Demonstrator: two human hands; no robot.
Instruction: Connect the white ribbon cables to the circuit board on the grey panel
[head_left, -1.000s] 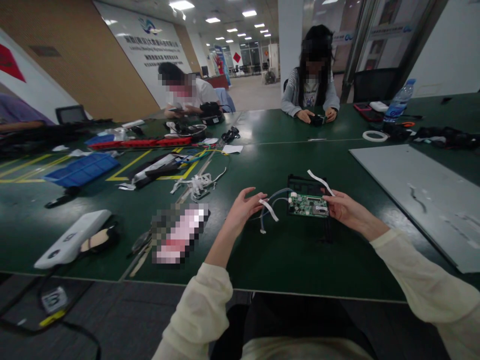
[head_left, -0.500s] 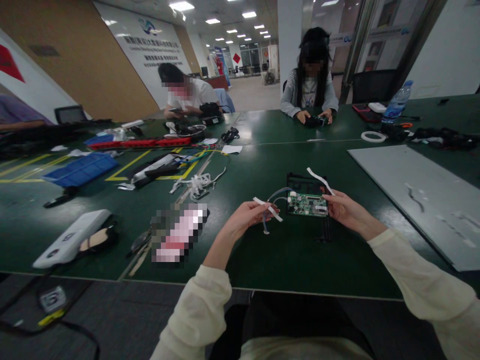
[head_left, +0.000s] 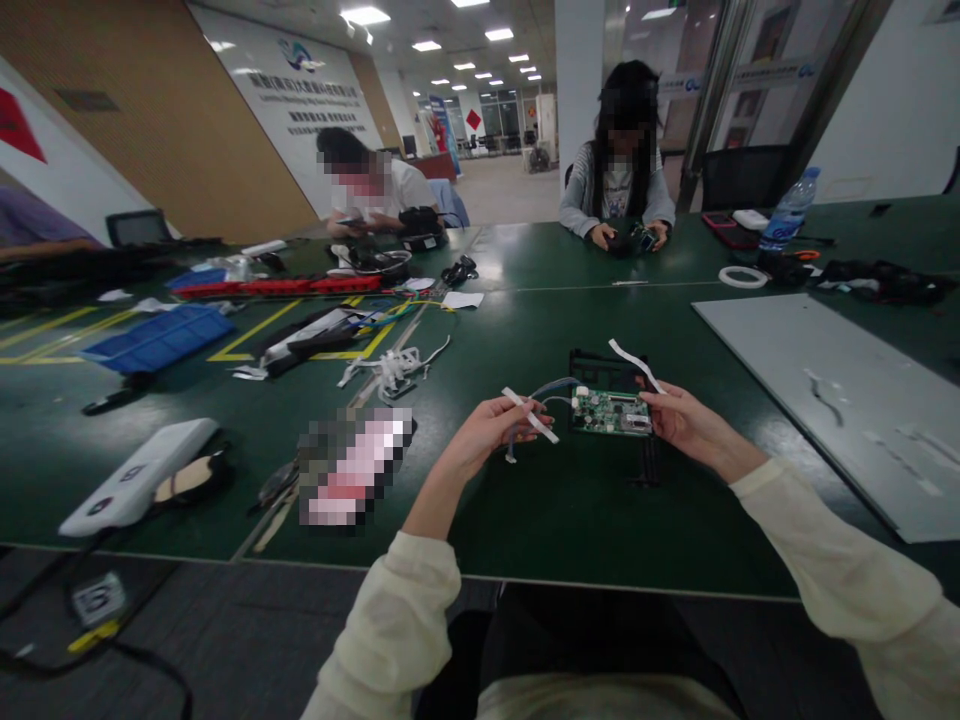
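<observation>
A green circuit board (head_left: 613,411) is held at its right edge by my right hand (head_left: 686,420), fingers closed. A white strip (head_left: 634,362) sticks up from those same fingers. Behind and below the board shows a black plastic frame (head_left: 600,365). Grey cables (head_left: 556,386) run from the board's left side to my left hand (head_left: 491,428), which pinches them. Another white strip (head_left: 531,416) lies across the left fingertips, and a cable end with a small plug (head_left: 511,457) hangs beneath them.
A grey panel (head_left: 840,400) lies at the right. Left of my hands are a pile of white strips (head_left: 394,372), a blurred-out pink item (head_left: 360,470), a white device (head_left: 139,475) and a blue tray (head_left: 157,338). Two people (head_left: 619,170) sit across the table (head_left: 525,530).
The plug end under my left hand has swung slightly left. Both hands keep their hold on the cables and board. The whole view has shifted a little.
</observation>
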